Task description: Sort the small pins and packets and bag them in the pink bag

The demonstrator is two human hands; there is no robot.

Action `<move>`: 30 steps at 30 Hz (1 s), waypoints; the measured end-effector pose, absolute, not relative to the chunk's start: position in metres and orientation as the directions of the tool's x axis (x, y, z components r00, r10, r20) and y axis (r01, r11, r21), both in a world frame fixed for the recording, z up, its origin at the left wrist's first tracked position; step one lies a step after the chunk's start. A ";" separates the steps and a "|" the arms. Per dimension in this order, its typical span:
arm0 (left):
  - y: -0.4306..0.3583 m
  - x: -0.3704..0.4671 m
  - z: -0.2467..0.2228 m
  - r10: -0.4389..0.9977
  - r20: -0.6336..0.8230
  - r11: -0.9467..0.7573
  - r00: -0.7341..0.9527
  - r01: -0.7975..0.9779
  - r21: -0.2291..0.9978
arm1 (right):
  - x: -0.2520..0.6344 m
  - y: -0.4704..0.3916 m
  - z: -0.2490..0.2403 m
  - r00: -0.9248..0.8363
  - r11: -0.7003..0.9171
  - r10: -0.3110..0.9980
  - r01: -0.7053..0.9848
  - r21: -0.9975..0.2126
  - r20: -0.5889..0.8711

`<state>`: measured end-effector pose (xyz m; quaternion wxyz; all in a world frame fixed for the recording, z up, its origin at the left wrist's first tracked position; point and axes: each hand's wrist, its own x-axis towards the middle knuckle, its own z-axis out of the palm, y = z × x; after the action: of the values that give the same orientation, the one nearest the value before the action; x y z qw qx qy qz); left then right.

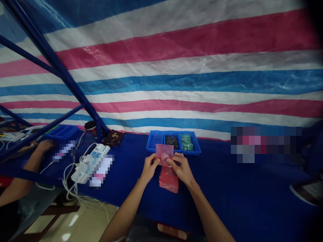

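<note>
Between my two hands I hold up a small translucent pink plastic bag (164, 151). My left hand (150, 165) pinches its lower left corner between thumb and fingers. On the right side, the thumb and fingers of my right hand (181, 167) press on the bag. Below it on the table lies a stack of pink plastic bags (169, 181). Just beyond my hands stand three joined blue trays (197, 152). The left tray shows no loose parts, the middle one holds dark screws or pins (171, 140), and the right one holds green packets (186, 142).
Left on the blue table (214, 195) lie a white power strip (97, 153) with tangled cables (67, 179) and a dark brown packet (113, 138). A blue metal frame (73, 87) rises there. Another person's hand (44, 147) is at the far left. A striped tarp (176, 80) hangs behind.
</note>
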<state>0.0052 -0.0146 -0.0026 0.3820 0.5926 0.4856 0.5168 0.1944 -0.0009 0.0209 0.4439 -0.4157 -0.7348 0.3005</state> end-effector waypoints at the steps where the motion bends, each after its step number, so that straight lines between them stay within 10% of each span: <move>1: -0.015 0.005 -0.001 0.969 0.245 -0.233 -0.041 0.189 0.954 | 0.195 0.000 0.020 -0.247 0.466 0.883 0.348 -0.814 0.400; 16: 0.031 -0.029 0.043 0.893 0.377 -0.252 -0.244 0.424 0.870 | 0.200 0.002 0.019 0.120 0.327 0.922 0.271 -0.905 0.369; 30: 0.066 -0.027 0.052 0.961 0.261 0.000 -0.095 0.939 0.343 | 0.205 0.003 0.020 0.135 0.290 0.931 0.295 -0.910 0.341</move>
<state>-0.0272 0.0664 0.0519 0.0240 0.6722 0.7066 0.2196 0.2052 0.0034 0.0199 0.5454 -0.5196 -0.5897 0.2913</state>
